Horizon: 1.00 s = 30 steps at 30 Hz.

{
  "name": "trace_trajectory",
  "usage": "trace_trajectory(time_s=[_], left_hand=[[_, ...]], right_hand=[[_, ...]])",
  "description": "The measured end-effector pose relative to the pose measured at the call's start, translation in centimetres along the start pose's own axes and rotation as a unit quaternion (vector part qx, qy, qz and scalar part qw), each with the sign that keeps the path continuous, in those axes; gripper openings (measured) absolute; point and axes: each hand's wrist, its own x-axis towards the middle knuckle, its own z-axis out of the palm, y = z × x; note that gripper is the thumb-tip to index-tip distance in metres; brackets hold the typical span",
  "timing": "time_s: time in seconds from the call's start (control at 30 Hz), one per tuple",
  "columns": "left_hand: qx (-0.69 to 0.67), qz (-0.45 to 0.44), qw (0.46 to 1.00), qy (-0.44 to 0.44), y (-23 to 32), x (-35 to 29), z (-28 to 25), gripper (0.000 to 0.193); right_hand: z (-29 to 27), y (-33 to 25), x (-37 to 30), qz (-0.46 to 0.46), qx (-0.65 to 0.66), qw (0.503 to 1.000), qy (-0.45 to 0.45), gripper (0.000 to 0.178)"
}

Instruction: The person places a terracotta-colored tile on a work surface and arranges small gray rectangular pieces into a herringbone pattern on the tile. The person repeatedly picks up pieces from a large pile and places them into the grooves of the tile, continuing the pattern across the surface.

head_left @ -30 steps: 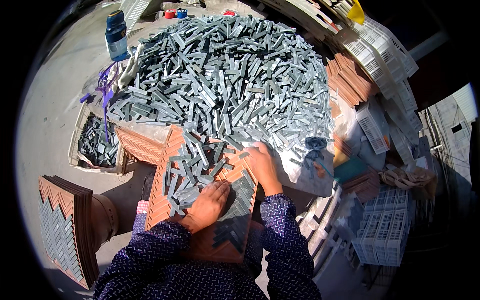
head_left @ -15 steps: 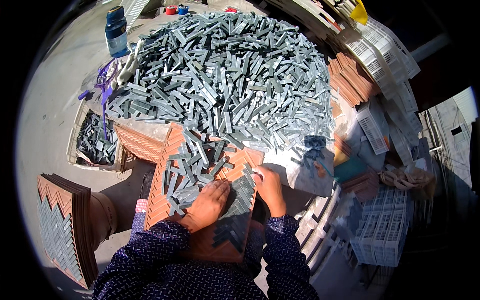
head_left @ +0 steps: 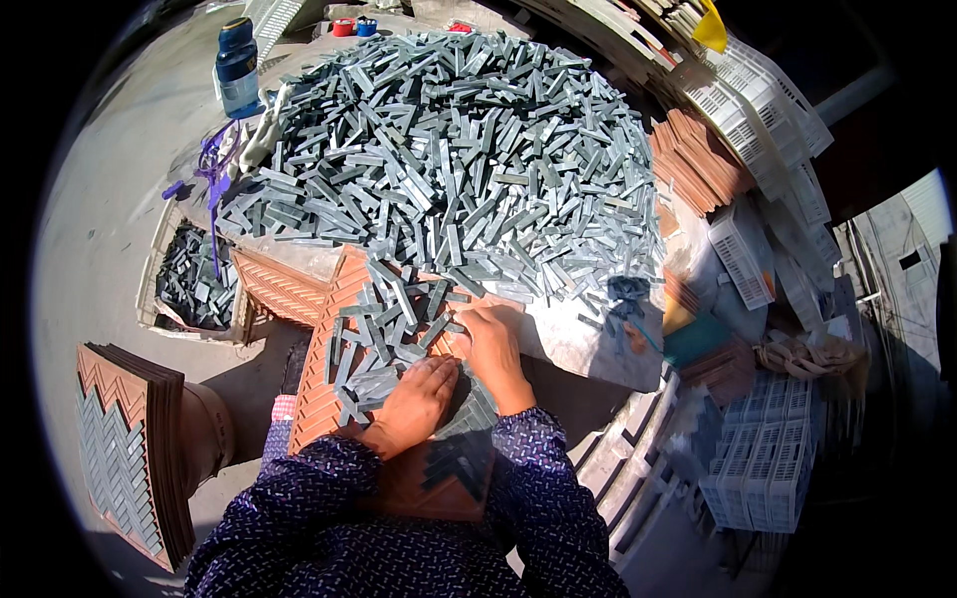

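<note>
An orange herringbone-grooved tray (head_left: 324,374) lies across my lap, with loose grey stone strips (head_left: 384,319) heaped on its upper left part. Along its right side, grey strips (head_left: 454,460) sit in a zigzag pattern in the grooves. My left hand (head_left: 417,399) rests palm down on the tray, fingers stretched and close together, beside a small cluster of strips (head_left: 371,387); what lies under the palm is hidden. My right hand (head_left: 495,351) is at the right edge of the loose strips, thumb and forefinger apart, and I see nothing held there. It covers part of the laid pattern.
A large heap of grey strips (head_left: 439,159) covers the table (head_left: 588,349) ahead. On the left stand a crate of strips (head_left: 150,289), stacked trays (head_left: 130,448) and a blue bottle (head_left: 237,75). White plastic crates (head_left: 763,448) and orange trays (head_left: 698,159) are on the right.
My right hand has moved left from the tray's right edge, where it was at the laid strips, to the loose strips. My left hand has stayed about where it was.
</note>
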Motion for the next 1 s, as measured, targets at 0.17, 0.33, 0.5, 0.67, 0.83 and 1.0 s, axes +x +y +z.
trace_trajectory(time_s=[0.17,0.33,0.5,0.67,0.83,1.0], left_hand=[[0.007,-0.006,1.0,-0.002,-0.3,-0.6,-0.5,0.038],[0.027,-0.021,0.999,-0.011,-0.8,-1.0,-1.2,0.039],[0.025,-0.009,0.999,-0.03,-0.7,-1.1,-0.2,0.038],[0.023,-0.007,0.999,-0.029,-0.4,-1.1,0.3,0.037],[0.029,-0.002,1.0,-0.009,-0.5,-0.9,-0.1,0.039],[0.035,-0.007,0.999,0.008,0.1,-0.5,-0.2,0.04]], right_hand=[[-0.5,0.1,0.3,-0.018,-0.011,0.999,-0.038,0.019],[-2.3,0.5,-1.5,-0.016,0.02,0.995,-0.095,0.018],[-1.7,1.6,-2.1,-0.055,0.028,0.995,-0.072,0.018],[-1.9,1.4,-1.7,-0.076,0.058,0.99,-0.108,0.021],[-1.8,0.0,-0.8,-0.035,0.049,0.996,-0.061,0.021],[0.9,0.2,-0.5,-0.069,0.013,0.996,-0.053,0.024]])
